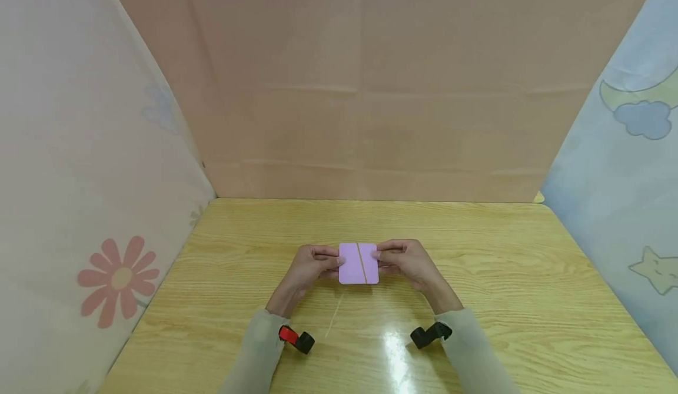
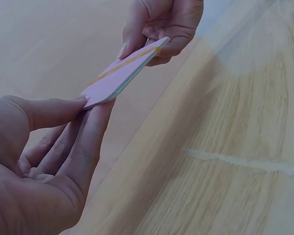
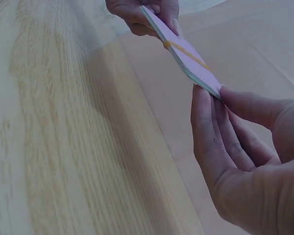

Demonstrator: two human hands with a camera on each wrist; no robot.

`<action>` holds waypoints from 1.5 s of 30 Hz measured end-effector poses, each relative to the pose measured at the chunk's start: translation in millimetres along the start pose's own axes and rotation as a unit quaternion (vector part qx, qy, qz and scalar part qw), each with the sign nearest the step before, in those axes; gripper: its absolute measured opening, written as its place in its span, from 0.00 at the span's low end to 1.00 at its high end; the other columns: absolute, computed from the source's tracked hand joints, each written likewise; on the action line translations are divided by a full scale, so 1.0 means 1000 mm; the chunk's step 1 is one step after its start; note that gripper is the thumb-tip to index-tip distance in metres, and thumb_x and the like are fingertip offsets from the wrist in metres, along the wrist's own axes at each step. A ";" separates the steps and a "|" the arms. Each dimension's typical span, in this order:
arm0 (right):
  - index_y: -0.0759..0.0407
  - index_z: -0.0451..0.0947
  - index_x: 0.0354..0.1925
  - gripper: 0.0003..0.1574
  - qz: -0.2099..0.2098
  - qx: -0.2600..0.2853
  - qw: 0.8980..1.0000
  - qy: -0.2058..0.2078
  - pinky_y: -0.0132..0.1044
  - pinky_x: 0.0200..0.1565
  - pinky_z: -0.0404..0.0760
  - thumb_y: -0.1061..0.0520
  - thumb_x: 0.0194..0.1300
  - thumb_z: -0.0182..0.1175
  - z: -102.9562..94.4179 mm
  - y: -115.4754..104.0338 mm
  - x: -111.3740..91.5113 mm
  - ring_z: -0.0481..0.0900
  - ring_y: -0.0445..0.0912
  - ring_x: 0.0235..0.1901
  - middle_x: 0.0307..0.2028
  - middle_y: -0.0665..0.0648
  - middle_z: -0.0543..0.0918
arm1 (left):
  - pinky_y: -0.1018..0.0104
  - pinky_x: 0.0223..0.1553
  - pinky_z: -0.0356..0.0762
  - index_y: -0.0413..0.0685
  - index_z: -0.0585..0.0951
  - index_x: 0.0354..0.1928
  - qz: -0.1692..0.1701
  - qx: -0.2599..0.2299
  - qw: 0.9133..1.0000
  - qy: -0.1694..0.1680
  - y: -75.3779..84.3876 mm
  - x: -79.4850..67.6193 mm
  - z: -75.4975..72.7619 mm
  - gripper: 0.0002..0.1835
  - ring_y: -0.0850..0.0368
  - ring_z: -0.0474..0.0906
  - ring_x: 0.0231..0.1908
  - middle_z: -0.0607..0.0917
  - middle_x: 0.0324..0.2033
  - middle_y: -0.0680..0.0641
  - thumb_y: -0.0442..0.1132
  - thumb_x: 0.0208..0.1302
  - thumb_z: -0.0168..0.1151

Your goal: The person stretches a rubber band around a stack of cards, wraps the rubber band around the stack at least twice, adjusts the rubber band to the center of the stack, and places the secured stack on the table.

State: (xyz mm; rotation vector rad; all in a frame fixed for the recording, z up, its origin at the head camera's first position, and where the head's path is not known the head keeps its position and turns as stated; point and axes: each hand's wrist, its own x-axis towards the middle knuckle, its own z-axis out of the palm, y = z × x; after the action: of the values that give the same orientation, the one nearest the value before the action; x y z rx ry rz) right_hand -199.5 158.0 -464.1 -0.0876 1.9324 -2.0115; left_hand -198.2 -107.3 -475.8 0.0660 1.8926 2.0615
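Note:
A thin stack of pink cards [image 1: 349, 264] with rounded corners is held up over the table between both hands. A yellowish rubber band [image 1: 362, 262] runs slantwise around it. My left hand [image 1: 312, 266] pinches the stack's left edge, thumb on the pink face and fingers behind. On the opposite edge, my right hand [image 1: 406, 262] pinches in the same way. Both wrist views show the stack [image 2: 115, 78] tilted, with pale green layers along its side [image 3: 186, 68].
The wood-grain table [image 1: 254, 223] spreads out beneath the hands. A brown paper-like panel [image 1: 360, 117] rises at its back edge. Printed sheets stand on both sides, with a red flower [image 1: 121, 279] at left and a star [image 1: 657, 270] at right.

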 end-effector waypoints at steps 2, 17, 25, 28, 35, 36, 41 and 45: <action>0.78 0.79 0.55 0.20 -0.003 -0.005 1.000 0.007 0.39 0.42 0.92 0.64 0.71 0.66 0.000 0.000 0.000 0.90 0.44 0.33 0.36 0.53 0.90 | 0.68 0.37 0.90 0.27 0.85 0.49 -0.001 0.000 1.000 0.003 -0.001 0.001 0.002 0.11 0.59 0.89 0.33 0.91 0.35 0.47 0.28 0.67 0.69; 0.80 0.78 0.56 0.21 -0.012 -0.025 0.997 0.072 0.39 0.43 0.92 0.65 0.72 0.65 -0.011 -0.011 -0.004 0.88 0.43 0.33 0.36 0.53 0.88 | 0.58 0.54 0.90 0.32 0.79 0.64 -0.026 -0.102 0.994 0.004 -0.014 -0.001 0.027 0.22 0.56 0.88 0.46 0.89 0.51 0.43 0.40 0.75 0.65; 0.79 0.76 0.59 0.25 -0.023 -0.010 0.996 0.090 0.36 0.44 0.92 0.62 0.72 0.66 -0.011 -0.016 -0.005 0.88 0.42 0.35 0.36 0.51 0.88 | 0.53 0.62 0.84 0.23 0.74 0.66 -0.029 -0.200 0.978 -0.045 -0.018 -0.008 0.053 0.24 0.39 0.86 0.58 0.84 0.58 0.26 0.37 0.79 0.59; 0.79 0.75 0.60 0.25 -0.021 -0.003 0.995 0.095 0.35 0.44 0.92 0.63 0.73 0.65 -0.010 -0.017 -0.005 0.88 0.41 0.35 0.36 0.51 0.87 | 0.52 0.62 0.84 0.21 0.74 0.64 -0.043 -0.216 0.974 -0.057 -0.021 -0.009 0.063 0.24 0.35 0.82 0.62 0.83 0.59 0.24 0.37 0.78 0.60; 0.79 0.74 0.60 0.23 -0.019 0.008 0.995 0.103 0.35 0.43 0.91 0.64 0.73 0.64 -0.010 -0.017 -0.005 0.88 0.41 0.35 0.35 0.50 0.87 | 0.53 0.61 0.85 0.21 0.77 0.60 -0.056 -0.235 0.970 -0.035 -0.029 -0.008 0.087 0.20 0.39 0.88 0.56 0.83 0.57 0.23 0.34 0.76 0.61; 0.79 0.74 0.60 0.23 -0.019 0.008 0.994 0.103 0.35 0.44 0.91 0.64 0.73 0.64 -0.009 -0.017 -0.005 0.88 0.42 0.35 0.35 0.50 0.87 | 0.53 0.60 0.85 0.21 0.78 0.60 -0.056 -0.238 0.969 -0.028 -0.030 -0.008 0.089 0.20 0.40 0.88 0.55 0.83 0.57 0.23 0.33 0.76 0.62; 0.79 0.74 0.60 0.24 -0.018 0.006 0.994 0.105 0.34 0.43 0.91 0.63 0.74 0.64 -0.010 -0.017 -0.004 0.88 0.41 0.35 0.36 0.50 0.87 | 0.53 0.58 0.87 0.22 0.81 0.55 -0.043 -0.238 0.970 0.001 -0.033 -0.008 0.099 0.18 0.42 0.90 0.51 0.85 0.54 0.24 0.33 0.73 0.65; 0.79 0.73 0.61 0.25 -0.019 0.008 0.995 0.102 0.34 0.43 0.91 0.63 0.74 0.64 -0.010 -0.016 -0.002 0.88 0.41 0.35 0.35 0.49 0.87 | 0.54 0.57 0.88 0.24 0.83 0.52 -0.041 -0.237 0.971 0.014 -0.032 -0.007 0.101 0.16 0.44 0.91 0.49 0.85 0.55 0.25 0.34 0.72 0.67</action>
State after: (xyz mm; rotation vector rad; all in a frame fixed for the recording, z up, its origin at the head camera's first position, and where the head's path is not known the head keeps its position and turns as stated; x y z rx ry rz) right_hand -203.4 168.8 -448.5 0.0904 2.0495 -2.1325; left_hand -158.4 -10.1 -494.6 -0.1552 1.3429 2.4037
